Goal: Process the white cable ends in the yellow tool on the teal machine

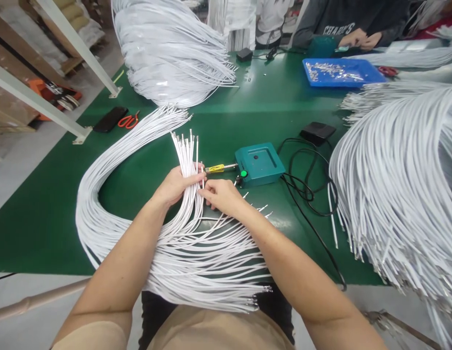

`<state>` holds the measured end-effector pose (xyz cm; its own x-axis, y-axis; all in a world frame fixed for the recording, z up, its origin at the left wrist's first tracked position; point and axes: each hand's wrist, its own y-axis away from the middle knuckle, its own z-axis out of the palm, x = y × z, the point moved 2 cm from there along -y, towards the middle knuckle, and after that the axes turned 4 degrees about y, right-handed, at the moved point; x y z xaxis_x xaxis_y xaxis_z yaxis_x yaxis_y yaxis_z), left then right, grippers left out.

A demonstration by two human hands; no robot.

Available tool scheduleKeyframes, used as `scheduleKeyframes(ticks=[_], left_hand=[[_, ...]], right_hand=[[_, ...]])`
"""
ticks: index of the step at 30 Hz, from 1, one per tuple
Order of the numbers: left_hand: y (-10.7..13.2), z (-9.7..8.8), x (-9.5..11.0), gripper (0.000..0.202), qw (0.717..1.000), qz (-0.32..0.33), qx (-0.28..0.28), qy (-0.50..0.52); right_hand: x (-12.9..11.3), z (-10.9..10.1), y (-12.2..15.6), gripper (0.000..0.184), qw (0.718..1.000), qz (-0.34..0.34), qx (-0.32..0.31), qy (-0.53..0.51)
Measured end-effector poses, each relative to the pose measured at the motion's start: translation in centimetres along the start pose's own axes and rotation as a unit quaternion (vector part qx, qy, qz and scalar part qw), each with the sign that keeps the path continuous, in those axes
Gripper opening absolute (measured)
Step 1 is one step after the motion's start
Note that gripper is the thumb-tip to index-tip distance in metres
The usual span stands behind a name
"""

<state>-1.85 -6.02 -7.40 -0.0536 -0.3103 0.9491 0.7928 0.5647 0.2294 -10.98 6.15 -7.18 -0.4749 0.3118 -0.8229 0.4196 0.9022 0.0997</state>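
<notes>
My left hand [175,185] is closed round a bundle of thin white cables [186,155], whose metal-tipped ends fan upward from the fist. My right hand [220,195] pinches one cable from that bundle, just beside the left hand's fingers. The rest of the cables [197,257] loop down over the table edge and across my lap. Right behind the hands stands a small teal box [260,164] with a green button and a yellow-handled probe [217,168] pointing toward the hands.
Large heaps of white cables lie at the back left [167,53] and at the right [404,184]. A black pedal [317,132] and black cords sit behind the box. Red scissors [128,120], a black phone, a blue tray [342,72] and another person's hands [360,39] are farther back.
</notes>
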Motion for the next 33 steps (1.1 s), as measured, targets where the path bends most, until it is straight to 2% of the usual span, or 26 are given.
scheduleKeyframes(ticks=[2,5,11,15,19,21,23,26,29,33], left_hand=[[0.0,0.1,-0.1,0.043,0.999,0.026,0.014,-0.022],[0.1,0.4,-0.2,0.04,0.996,0.06,0.007,-0.07],[0.2,1.1,-0.5,0.037,0.988,0.07,-0.028,-0.134],[0.2,1.3,-0.4,0.039,0.992,0.059,-0.028,-0.109],[0.4,1.4,-0.3,0.04,0.992,0.052,-0.036,-0.107],[0.4,1.4,-0.2,0.04,0.992,0.055,-0.039,-0.106],[0.5,1.5,-0.2,0.039,0.992,0.063,-0.048,-0.101],[0.6,1.7,-0.3,0.037,0.987,0.084,-0.073,-0.113],[0.6,1.6,-0.3,0.037,0.982,0.098,-0.073,-0.142],[0.5,1.3,-0.4,0.037,0.984,0.094,-0.053,-0.144]], right_hand=[[0.3,-0.4,-0.3,0.028,0.995,0.003,0.059,-0.074],[0.8,-1.0,-0.8,0.026,0.971,0.003,0.134,-0.2],[0.7,-1.0,-1.2,0.018,0.944,0.0,0.143,-0.299],[0.7,-0.6,-1.2,0.017,0.92,0.005,0.121,-0.374],[1.0,-0.1,-1.2,0.021,0.868,0.053,0.059,-0.489],[0.9,-0.1,-1.2,0.022,0.852,0.069,0.031,-0.518],[0.8,-0.3,-1.2,0.027,0.846,0.079,0.012,-0.527],[0.7,-0.5,-1.4,0.036,0.854,0.093,0.011,-0.511],[0.9,-0.5,-1.5,0.035,0.861,0.096,0.002,-0.5],[1.2,-0.4,-1.3,0.031,0.839,0.082,-0.044,-0.537]])
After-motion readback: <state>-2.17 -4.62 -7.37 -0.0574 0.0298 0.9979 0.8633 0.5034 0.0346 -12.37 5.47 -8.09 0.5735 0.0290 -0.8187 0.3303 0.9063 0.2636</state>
